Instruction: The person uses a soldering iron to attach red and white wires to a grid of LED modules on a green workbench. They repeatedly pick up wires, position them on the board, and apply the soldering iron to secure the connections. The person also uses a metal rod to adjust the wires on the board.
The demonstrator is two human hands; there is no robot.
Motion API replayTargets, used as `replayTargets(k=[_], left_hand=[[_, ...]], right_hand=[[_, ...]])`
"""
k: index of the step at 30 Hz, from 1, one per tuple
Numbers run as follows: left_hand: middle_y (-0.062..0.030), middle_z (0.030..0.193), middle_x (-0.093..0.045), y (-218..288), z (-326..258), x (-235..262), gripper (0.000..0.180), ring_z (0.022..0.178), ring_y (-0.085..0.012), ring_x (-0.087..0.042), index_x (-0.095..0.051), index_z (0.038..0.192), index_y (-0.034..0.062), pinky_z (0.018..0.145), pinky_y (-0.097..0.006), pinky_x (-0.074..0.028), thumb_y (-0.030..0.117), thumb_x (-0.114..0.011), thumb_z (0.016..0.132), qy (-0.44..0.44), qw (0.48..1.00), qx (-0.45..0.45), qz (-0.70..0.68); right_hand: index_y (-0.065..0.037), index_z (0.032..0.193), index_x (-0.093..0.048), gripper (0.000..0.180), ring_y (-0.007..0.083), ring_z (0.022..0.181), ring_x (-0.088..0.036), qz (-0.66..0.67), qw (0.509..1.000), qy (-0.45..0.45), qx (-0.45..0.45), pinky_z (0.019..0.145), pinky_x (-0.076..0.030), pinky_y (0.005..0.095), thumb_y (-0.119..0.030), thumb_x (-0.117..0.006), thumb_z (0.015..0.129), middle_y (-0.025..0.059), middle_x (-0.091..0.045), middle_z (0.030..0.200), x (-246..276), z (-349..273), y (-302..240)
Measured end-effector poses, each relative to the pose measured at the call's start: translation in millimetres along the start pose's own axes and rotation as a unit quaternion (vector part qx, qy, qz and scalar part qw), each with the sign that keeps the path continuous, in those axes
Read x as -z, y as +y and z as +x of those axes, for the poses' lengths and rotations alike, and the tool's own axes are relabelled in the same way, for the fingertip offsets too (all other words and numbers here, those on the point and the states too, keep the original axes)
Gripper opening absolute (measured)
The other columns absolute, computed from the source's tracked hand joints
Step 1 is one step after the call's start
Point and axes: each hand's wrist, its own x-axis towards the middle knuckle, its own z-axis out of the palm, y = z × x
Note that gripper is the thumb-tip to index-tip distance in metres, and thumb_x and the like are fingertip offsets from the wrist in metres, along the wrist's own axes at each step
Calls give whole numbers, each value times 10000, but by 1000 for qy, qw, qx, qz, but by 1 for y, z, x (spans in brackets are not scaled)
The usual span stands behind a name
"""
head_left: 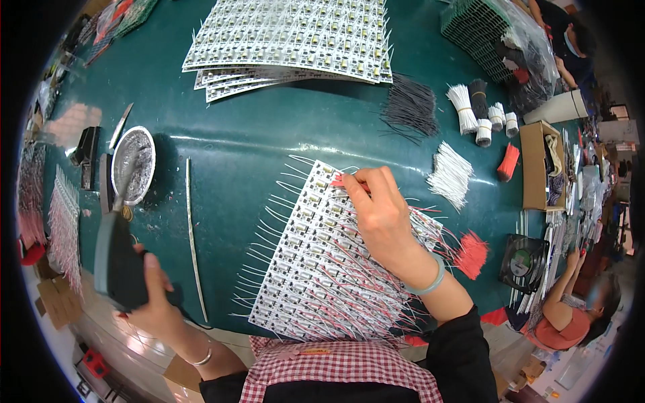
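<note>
My left hand (156,295) is closed around the dark handle of a soldering gun (122,258). Its tip reaches into a white-rimmed bowl (154,161) with silvery-grey material inside. Over the far edge of a white circuit board panel (285,289), my right hand (384,213) pinches some short red wires (337,181). The panel lies tilted on the table in front of me. White wires stick out along its left side, and red and white wires cover much of its right and near parts.
More panels (289,40) are stacked at the far side of the green table (235,134). To the right lie black wires (410,104), white wires (450,174) and red wires (471,255). A cardboard box (534,168) and a fan (523,262) stand farther right, near other people.
</note>
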Motion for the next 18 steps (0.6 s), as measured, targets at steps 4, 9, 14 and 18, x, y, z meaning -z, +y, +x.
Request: replayTargets(k=[4,9,14,18], left_hand=[[-93,933,-688,37,-48,-25,333,620,-84,-586,-662,1100,-35,567,-229,-468,12,-773,789,-146,975,123,-109],[-84,887,-693,44,-62,-53,199,723,-104,-634,-681,921,-49,642,-237,-492,-18,-772,747,-326,941,44,-79],[-75,818,-658,46,-60,-67,173,680,-104,-607,-668,912,-63,601,-241,-467,-48,-735,753,-354,932,-7,-76],[-68,802,-641,46,-60,-70,147,663,-101,-585,-665,898,-54,588,-244,-453,-51,-719,761,-360,930,-3,-78]], right_hand=[[100,1040,-640,364,269,855,-546,-5,1000,-1,-6,632,-503,331,85,-636,677,136,-535,932,1,-2,3],[93,1043,-649,358,258,855,-549,-11,1000,-1,1,629,-503,326,66,-647,686,126,-532,920,-2,-2,3],[82,1040,-658,353,247,858,-550,-20,1000,-3,-7,615,-510,320,45,-663,689,114,-522,909,-2,0,3],[77,1043,-658,355,249,863,-549,-21,1000,-11,-12,610,-512,321,57,-654,689,115,-519,917,-1,1,2]])
